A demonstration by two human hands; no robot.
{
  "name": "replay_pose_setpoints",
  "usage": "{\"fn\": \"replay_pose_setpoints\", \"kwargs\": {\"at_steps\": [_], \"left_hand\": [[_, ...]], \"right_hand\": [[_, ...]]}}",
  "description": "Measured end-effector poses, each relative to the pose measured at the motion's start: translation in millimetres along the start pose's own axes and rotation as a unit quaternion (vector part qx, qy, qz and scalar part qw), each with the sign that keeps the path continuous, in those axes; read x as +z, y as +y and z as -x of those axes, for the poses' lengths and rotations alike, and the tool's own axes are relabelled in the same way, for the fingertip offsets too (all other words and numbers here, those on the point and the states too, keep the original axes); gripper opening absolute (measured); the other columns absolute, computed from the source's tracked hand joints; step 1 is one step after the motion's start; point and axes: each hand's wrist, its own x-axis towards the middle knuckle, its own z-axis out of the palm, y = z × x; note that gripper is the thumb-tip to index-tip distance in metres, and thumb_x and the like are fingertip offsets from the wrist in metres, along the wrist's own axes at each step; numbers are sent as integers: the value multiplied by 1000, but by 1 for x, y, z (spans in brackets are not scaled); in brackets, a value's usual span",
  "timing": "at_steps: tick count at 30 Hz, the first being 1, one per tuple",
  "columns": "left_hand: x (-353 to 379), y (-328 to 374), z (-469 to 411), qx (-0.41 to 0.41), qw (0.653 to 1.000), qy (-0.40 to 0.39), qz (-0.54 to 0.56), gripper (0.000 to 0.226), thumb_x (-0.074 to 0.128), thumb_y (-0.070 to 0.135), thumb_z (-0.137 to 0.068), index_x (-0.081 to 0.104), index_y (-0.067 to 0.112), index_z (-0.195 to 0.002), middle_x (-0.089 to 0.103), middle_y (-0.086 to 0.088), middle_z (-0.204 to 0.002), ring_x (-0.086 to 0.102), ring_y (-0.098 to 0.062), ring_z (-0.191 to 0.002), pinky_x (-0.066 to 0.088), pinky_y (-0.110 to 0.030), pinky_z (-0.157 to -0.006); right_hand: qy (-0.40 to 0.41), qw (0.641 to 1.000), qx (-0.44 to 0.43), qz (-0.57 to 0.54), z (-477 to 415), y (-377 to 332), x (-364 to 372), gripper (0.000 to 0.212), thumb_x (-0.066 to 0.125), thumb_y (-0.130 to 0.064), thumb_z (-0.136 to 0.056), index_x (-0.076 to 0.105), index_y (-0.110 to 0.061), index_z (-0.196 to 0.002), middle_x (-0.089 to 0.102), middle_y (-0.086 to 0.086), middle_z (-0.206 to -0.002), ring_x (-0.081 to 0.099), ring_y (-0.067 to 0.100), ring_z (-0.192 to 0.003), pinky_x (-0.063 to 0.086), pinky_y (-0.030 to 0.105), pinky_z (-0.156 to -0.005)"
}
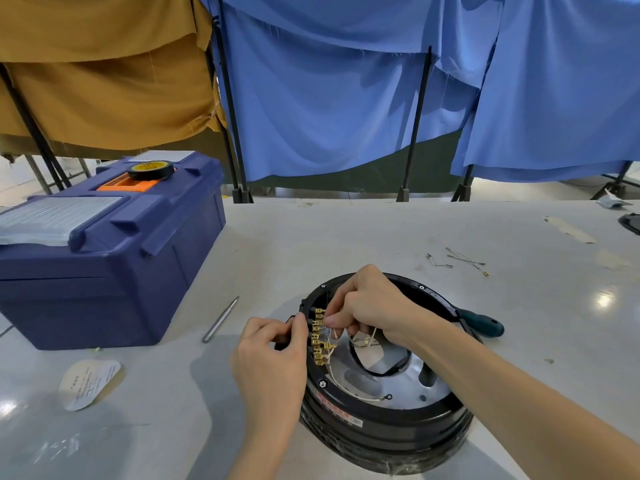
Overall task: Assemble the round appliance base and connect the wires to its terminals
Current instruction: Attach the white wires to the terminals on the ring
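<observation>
One grey table [381, 237] is bearing a blue toolbox [114, 258] far left and a round black base [381, 431] near centre; left hand [273, 351] is gripping its left rim, right hand [367, 306] pinching a white wire [373, 335] beside brass terminals [318, 337].

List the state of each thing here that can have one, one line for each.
Base, lying flat, inside exposed.
Terminals, brass tabs exposed, white wires at the lower ones.
Left hand, grips the base rim by the terminals.
Right hand, pinches a wire at the terminals.
Toolbox, closed.
Tape, flat on the toolbox.
Screwdriver, lying unused behind the base.
Spare wires, loose, unconnected.
</observation>
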Motion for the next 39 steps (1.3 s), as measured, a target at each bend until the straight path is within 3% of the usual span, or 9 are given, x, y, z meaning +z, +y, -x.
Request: {"fn": "replay_pose_setpoints", "kwargs": {"at_steps": [8,11,16,21,24,28,34,37,39], "left_hand": [[2,-1,0,-2,1000,5,-5,25,75,23,-83,71,13,-60,59,3,-67,57,0,-72,34,-16,-52],[2,-2,0,-5,1000,4,-7,27,75,24,-83,71,13,-59,58,2,-66,57,-4,-65,36,-22,-53],[3,-2,-1,-8,1000,-3,3,29,74,22,-84,68,13,-57,57,0,-66,56,0,-70,35,-23,-53],[2,-3,-1,-24,999,-19,21,29,72,22,-85,68,13,-58,55,2,-67,55,-1,-66,35,-16,-53],[1,-3,-1,-19,1000,-16,18,28,72,20,-84,68,14,-58,56,2,-67,55,0,-66,36,-13,-54],[0,-2,-1,-19,1000,-13,14,28,73,22,-83,67,18,-56,58,3,-67,57,1,-68,36,-11,-53],[0,-1,-1,-25,1000,-6,9,28,74,24,-83,68,17,-57,59,3,-67,57,2,-72,33,-11,-54],[-1,0,0,-21,1000,-4,5,26,75,25,-82,67,21,-58,61,5,-70,58,2,-68,34,-9,-54],[-3,1,2,-21,1000,-1,2,22,75,28,-82,69,23,-61,62,7,-72,57,1,-62,33,-9,-56]], "right_hand": [[43,999,25,9,1,-3,7,26,67,9,-77,69,-5,-55,64,11,-50,44,10,-33,30,16,-36],[76,996,39,27,-1,-5,13,25,64,9,-75,69,-5,-55,61,9,-45,43,11,-32,33,15,-37],[152,985,48,69,-9,-10,28,20,52,4,-71,72,5,-75,58,4,-41,51,20,-42,41,22,-48],[185,977,40,103,-12,-14,38,22,51,3,-73,42,-9,-56,54,10,-57,50,25,-60,33,24,-52],[161,982,39,93,-6,-15,33,13,52,5,-73,65,6,-75,69,20,-72,54,25,-58,41,28,-55],[58,992,20,109,6,-15,15,8,70,-3,-84,74,3,-81,70,16,-66,60,19,-52,47,25,-47],[173,968,-63,170,21,-1,-1,5,74,-13,-84,73,-8,-85,70,5,-78,67,20,-74,56,32,-70],[170,971,-60,154,33,11,0,11,76,-18,-84,69,-10,-80,68,2,-68,68,18,-61,54,27,-59],[189,969,-65,142,38,16,3,12,75,-22,-85,67,-13,-88,65,1,-78,69,19,-58,51,24,-55]]}}
